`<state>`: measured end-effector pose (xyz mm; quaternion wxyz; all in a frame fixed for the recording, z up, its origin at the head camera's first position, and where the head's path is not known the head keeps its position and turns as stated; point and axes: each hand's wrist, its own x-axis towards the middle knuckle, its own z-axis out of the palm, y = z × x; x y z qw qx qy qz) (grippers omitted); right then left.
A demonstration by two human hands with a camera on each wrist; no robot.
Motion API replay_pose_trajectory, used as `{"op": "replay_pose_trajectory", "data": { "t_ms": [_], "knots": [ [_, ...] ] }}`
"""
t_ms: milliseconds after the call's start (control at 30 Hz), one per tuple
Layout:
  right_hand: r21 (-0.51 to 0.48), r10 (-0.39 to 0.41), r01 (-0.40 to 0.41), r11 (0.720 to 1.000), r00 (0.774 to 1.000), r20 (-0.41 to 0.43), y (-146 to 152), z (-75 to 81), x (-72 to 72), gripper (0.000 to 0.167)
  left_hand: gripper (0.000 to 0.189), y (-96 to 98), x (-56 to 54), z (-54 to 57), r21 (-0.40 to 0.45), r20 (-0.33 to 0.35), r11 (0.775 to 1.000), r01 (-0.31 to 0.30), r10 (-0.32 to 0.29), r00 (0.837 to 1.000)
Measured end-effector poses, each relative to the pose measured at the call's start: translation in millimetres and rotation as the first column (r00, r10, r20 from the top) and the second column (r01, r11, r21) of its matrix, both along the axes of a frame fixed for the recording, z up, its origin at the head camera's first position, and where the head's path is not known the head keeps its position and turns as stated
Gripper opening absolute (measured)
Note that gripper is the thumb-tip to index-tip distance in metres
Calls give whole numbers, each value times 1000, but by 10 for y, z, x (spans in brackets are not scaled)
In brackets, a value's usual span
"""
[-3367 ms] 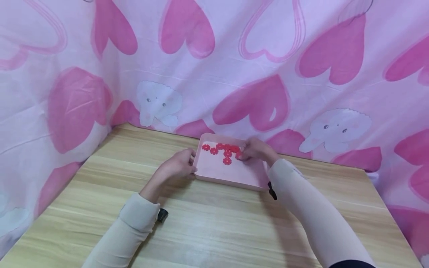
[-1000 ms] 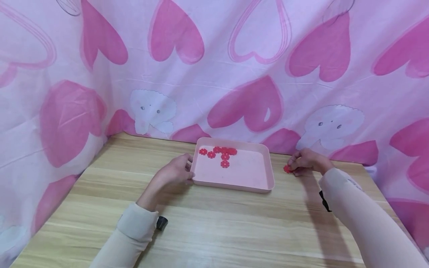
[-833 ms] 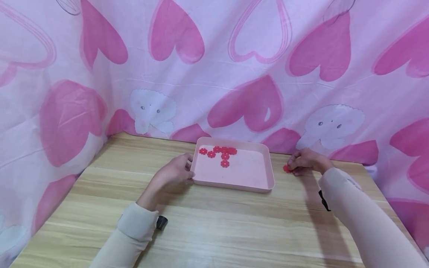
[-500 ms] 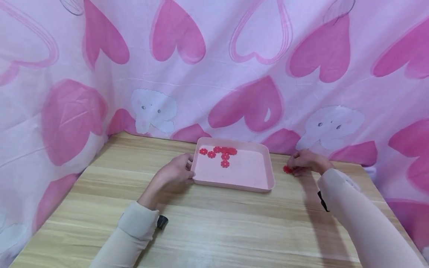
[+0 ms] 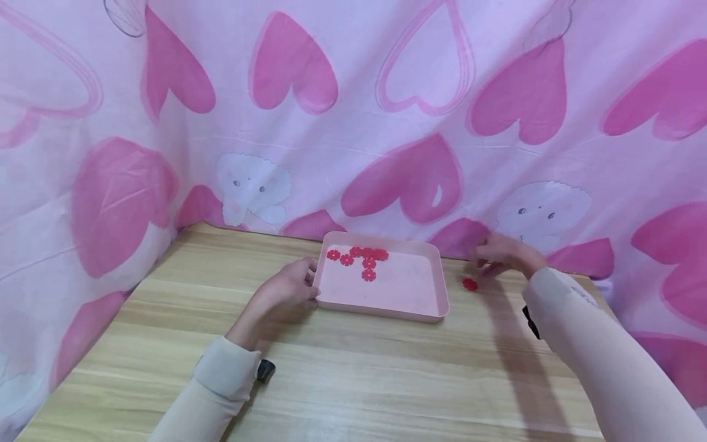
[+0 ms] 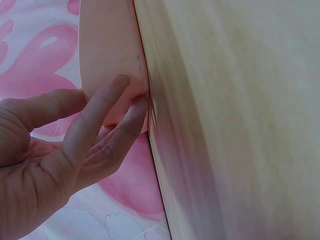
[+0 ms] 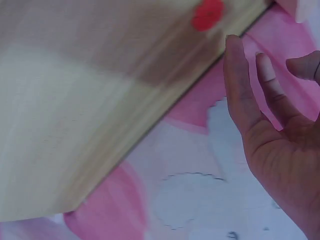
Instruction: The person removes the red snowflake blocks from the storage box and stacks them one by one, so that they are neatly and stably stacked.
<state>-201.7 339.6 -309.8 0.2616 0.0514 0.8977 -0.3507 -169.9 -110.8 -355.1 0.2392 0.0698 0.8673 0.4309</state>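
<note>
A red flower-shaped disc [image 5: 470,284] lies on the wooden table [image 5: 353,374], near the pink tray [image 5: 397,298]. Close above, the right hand [image 5: 501,250] holds nothing, fingers parted; a low sweep could knock the disc. The left hand's [image 5: 287,284] loosely bent fingers touch the tray's outer wall; a hard push might jostle the red discs [image 5: 369,264] inside.

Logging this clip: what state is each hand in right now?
Left hand: open, touching the pink tray.
Right hand: open, holding nothing, near the loose red disc.
</note>
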Motion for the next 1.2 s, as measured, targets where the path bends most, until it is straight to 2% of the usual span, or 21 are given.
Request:
{"op": "replay_pose_trajectory", "data": {
  "t_ms": [200,400,567,767,967,1100,1200],
  "knots": [
    [4,39,-39,999,998,-56,-240,177,-98,20,43,-8,1,-17,11,-33,1000,22,-22,999],
    [54,91,-86,995,991,-96,-521,283,-181,23,42,6,-3,-29,6,-51,999,31,-31,998],
    [14,58,-57,998,993,-103,-813,319,-214,33,41,10,-3,-30,3,-45,1000,28,-28,999],
    [-42,30,-35,999,993,-111,-1150,272,-281,40,42,-3,3,-25,6,-47,1000,28,-28,998],
    [-52,73,-76,996,996,-57,-1409,166,-377,53,41,-12,2,-16,-8,-52,1000,17,-17,998],
    [-10,112,-112,994,994,4,-1546,64,-430,53,40,-3,2,-1,-28,-62,999,21,-22,998],
    [48,166,-168,985,985,51,-1632,-15,-460,52,39,-7,0,-4,-30,-66,999,28,-30,997]
  ]
}}
